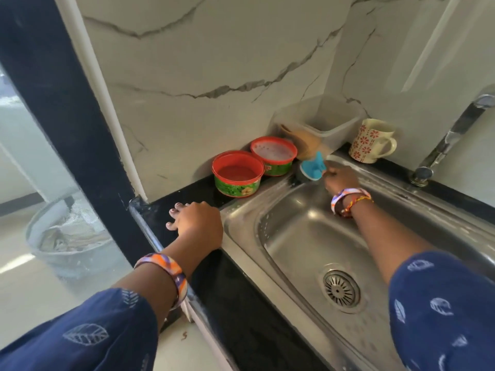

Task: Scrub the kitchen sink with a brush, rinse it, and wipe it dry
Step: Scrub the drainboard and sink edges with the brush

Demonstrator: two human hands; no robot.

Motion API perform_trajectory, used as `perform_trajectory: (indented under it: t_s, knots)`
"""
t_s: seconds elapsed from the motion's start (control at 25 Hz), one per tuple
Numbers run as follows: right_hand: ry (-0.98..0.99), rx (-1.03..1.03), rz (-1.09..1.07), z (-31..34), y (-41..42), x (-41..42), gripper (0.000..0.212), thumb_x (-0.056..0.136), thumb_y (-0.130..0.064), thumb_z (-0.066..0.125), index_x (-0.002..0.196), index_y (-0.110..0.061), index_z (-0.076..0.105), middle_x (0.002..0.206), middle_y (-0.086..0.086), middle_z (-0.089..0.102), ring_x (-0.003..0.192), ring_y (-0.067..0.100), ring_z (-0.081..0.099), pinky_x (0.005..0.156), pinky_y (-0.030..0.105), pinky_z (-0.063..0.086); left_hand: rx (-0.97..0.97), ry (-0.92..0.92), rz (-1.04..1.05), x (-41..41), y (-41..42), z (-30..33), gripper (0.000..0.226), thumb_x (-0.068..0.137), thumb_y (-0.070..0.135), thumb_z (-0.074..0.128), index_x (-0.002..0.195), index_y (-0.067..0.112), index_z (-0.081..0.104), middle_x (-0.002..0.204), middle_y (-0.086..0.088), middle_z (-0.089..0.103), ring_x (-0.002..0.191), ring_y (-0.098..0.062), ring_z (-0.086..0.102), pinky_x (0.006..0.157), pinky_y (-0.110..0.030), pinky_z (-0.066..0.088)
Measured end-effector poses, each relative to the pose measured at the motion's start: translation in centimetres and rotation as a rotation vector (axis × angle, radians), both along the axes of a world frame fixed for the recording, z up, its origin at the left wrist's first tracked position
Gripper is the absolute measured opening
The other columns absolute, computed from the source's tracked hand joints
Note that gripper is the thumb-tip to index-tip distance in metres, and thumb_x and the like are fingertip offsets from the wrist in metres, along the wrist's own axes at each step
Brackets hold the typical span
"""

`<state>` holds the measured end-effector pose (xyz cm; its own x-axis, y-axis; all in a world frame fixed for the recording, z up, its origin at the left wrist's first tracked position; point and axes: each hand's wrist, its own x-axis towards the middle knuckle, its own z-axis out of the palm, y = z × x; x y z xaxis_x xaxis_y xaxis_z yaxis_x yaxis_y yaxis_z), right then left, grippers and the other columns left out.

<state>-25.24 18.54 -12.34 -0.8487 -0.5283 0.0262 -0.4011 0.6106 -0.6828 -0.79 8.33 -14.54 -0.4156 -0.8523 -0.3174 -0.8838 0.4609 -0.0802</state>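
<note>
A stainless steel sink [300,236] is set in a black counter, with a round drain strainer [340,288] in its basin. A blue-handled scrub brush [312,168] with dark bristles sits on the sink's far left corner rim. My right hand [340,179] reaches across the basin and touches the brush's right side; the hand is motion-blurred and its grip is unclear. My left hand [197,223] rests flat on the black counter at the sink's left edge, fingers spread, holding nothing. Soapy streaks show on the far rim.
Two red-rimmed green tubs [237,174] [273,156] stand on the counter behind the sink's left corner. A clear plastic box [318,123] and a patterned mug [371,140] stand at the back. A chrome tap [450,137] rises at right. Marble wall behind.
</note>
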Motion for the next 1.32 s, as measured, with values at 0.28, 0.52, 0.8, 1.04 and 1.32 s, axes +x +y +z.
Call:
perform_trajectory:
  t_s: [0.28, 0.52, 0.8, 1.04, 1.32]
  knots:
    - [-0.274, -0.241, 0.48, -2.7, 4.6, 9.8, 0.04, 0.096, -0.009, 0.048, 0.132, -0.024, 0.042, 0.044, -0.017, 0.049, 0.032, -0.007, 0.041, 0.037, 0.006, 0.031, -0.085, -0.13, -0.083, -0.6, -1.3, -0.8, 0.044, 0.085, 0.008, 0.053, 0.129, 0.007, 0.055, 0.134, -0.026, 0.048, 0.123, -0.048, 0.045, 0.09, -0.054, 0.049]
    - [0.129, 0.045, 0.107, -2.3, 2.7, -0.1, 0.039, 0.097, -0.018, 0.046, 0.136, -0.017, 0.05, 0.124, 0.015, 0.062, 0.118, 0.027, 0.057, 0.09, 0.025, 0.041, -0.191, -0.198, -0.157, -1.3, -0.9, 0.5, 0.035, 0.094, 0.015, 0.043, 0.126, 0.008, 0.058, 0.127, -0.015, 0.058, 0.12, -0.036, 0.054, 0.086, -0.04, 0.051]
    - [-0.097, -0.191, 0.316, -3.7, 3.7, 5.4, 0.036, 0.095, -0.01, 0.051, 0.13, -0.013, 0.054, 0.069, -0.019, 0.058, 0.053, -0.013, 0.051, 0.056, 0.007, 0.037, -0.172, -0.141, -0.095, -1.2, -1.0, 1.0, 0.033, 0.093, 0.019, 0.049, 0.124, 0.01, 0.059, 0.126, -0.015, 0.057, 0.118, -0.038, 0.053, 0.091, -0.049, 0.047]
    - [0.024, -0.07, 0.247, -2.5, 3.2, 3.1, 0.036, 0.095, -0.016, 0.05, 0.131, -0.016, 0.054, 0.096, 0.002, 0.071, 0.084, -0.003, 0.067, 0.067, 0.009, 0.039, -0.132, -0.353, -0.211, -2.1, -1.4, 2.9, 0.037, 0.094, 0.02, 0.045, 0.129, 0.012, 0.055, 0.125, -0.01, 0.059, 0.113, -0.03, 0.059, 0.08, -0.035, 0.05]
    - [0.026, -0.011, -0.207, -0.6, -0.2, -5.7, 0.04, 0.097, -0.013, 0.04, 0.135, -0.011, 0.051, 0.135, 0.016, 0.053, 0.122, 0.035, 0.051, 0.099, 0.035, 0.039, 0.129, 0.022, -0.259, -3.3, 0.0, 9.1, 0.031, 0.094, 0.042, 0.047, 0.078, 0.018, 0.058, 0.065, 0.007, 0.051, 0.079, -0.017, 0.062, 0.07, -0.026, 0.044]
